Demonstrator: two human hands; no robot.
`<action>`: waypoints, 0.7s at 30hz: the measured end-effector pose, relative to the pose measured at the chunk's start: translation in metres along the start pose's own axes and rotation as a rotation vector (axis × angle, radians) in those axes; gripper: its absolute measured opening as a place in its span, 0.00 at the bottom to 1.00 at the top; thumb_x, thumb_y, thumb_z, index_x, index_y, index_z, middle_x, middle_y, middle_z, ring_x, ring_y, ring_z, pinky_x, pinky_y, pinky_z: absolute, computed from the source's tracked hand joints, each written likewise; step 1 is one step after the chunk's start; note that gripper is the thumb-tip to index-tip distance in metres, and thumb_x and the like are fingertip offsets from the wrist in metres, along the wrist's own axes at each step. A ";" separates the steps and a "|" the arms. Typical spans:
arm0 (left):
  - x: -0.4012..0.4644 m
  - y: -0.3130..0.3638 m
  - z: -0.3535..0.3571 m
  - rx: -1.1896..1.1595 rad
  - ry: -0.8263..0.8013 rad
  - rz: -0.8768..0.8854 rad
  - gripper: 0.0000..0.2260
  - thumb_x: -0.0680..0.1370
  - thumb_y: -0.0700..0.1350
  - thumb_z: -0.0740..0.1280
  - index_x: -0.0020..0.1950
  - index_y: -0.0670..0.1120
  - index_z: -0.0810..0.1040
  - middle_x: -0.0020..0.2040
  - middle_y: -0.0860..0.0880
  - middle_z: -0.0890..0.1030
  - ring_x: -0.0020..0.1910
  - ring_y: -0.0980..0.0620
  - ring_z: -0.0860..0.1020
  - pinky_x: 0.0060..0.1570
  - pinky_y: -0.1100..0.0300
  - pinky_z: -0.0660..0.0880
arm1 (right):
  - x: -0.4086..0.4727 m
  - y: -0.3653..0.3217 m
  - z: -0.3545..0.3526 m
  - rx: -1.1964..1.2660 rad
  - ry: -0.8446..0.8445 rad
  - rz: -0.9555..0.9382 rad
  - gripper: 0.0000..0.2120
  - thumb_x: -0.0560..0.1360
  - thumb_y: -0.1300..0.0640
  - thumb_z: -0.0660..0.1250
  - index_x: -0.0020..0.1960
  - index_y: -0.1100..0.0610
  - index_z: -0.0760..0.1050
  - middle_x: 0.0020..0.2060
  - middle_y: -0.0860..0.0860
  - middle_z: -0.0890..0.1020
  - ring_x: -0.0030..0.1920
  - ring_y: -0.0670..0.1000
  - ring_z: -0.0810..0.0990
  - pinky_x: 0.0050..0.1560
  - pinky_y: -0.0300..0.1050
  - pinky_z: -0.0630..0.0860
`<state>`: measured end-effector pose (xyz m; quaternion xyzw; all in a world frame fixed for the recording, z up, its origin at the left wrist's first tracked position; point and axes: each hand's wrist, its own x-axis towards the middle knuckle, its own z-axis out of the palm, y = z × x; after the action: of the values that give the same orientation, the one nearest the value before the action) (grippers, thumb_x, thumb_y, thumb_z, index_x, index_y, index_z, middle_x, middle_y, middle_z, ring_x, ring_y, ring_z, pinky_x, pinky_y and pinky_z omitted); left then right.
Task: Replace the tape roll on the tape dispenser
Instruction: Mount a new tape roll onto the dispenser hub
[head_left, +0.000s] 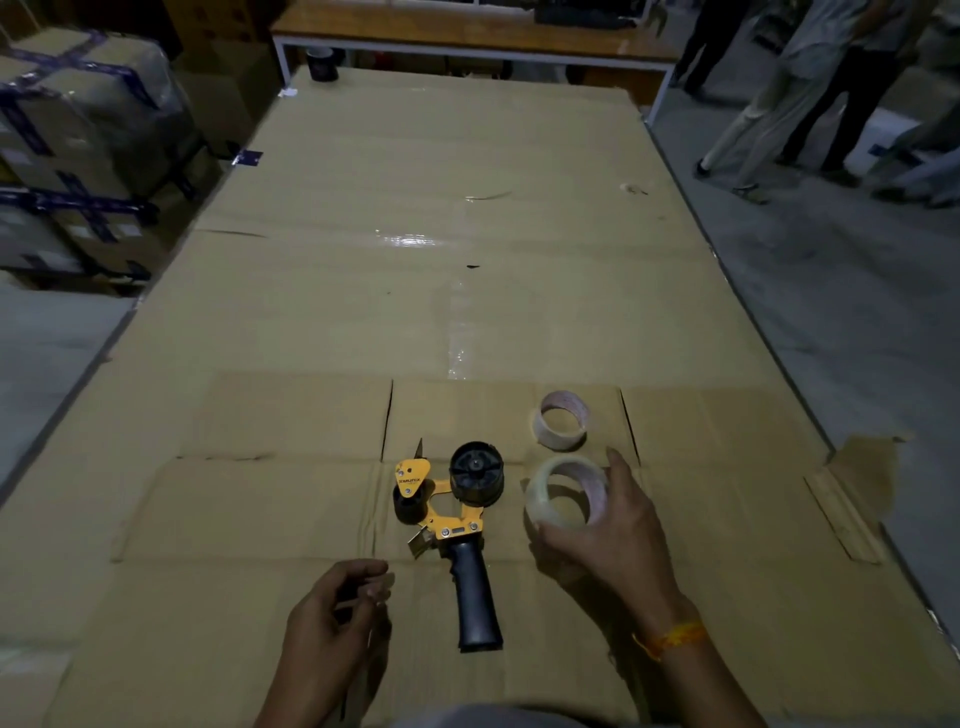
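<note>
A yellow and black tape dispenser (451, 514) lies flat on the cardboard, its black handle pointing toward me and its black hub bare on top. My right hand (618, 535) grips a full clear tape roll (563, 493) just right of the hub, the roll tilted. Behind it a nearly spent tape roll (562, 420) with a thin core stands on the cardboard. My left hand (335, 613) hovers left of the handle, fingers loosely curled, holding nothing.
Flattened cardboard sheets (415, 260) cover the table. A dark roll (323, 63) sits at the far left corner. Wrapped boxes (78, 130) are stacked to the left. People's legs (789, 104) stand on the floor at the far right.
</note>
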<state>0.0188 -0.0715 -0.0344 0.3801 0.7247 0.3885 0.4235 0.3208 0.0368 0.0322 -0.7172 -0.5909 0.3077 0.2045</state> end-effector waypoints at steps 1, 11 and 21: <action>0.000 0.001 0.000 -0.008 0.002 0.000 0.12 0.82 0.34 0.69 0.52 0.51 0.86 0.49 0.60 0.88 0.48 0.57 0.88 0.50 0.51 0.86 | -0.002 -0.008 0.001 0.017 0.002 -0.038 0.61 0.62 0.36 0.83 0.84 0.50 0.54 0.76 0.48 0.71 0.73 0.50 0.70 0.66 0.48 0.73; -0.006 0.001 -0.010 -0.005 0.031 0.030 0.16 0.81 0.35 0.70 0.48 0.58 0.87 0.48 0.58 0.89 0.49 0.57 0.88 0.49 0.57 0.85 | 0.022 -0.075 0.030 0.001 -0.041 -0.178 0.63 0.60 0.30 0.80 0.84 0.53 0.54 0.80 0.54 0.68 0.78 0.56 0.68 0.71 0.53 0.75; -0.009 -0.006 -0.019 -0.030 0.043 -0.018 0.22 0.81 0.33 0.69 0.48 0.63 0.85 0.47 0.52 0.91 0.45 0.57 0.89 0.49 0.54 0.86 | 0.038 -0.090 0.063 -0.191 -0.029 -0.252 0.49 0.63 0.31 0.77 0.76 0.53 0.67 0.67 0.51 0.77 0.67 0.53 0.76 0.58 0.45 0.78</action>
<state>0.0031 -0.0862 -0.0305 0.3588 0.7311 0.4037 0.4169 0.2169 0.0895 0.0381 -0.6489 -0.7057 0.2325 0.1638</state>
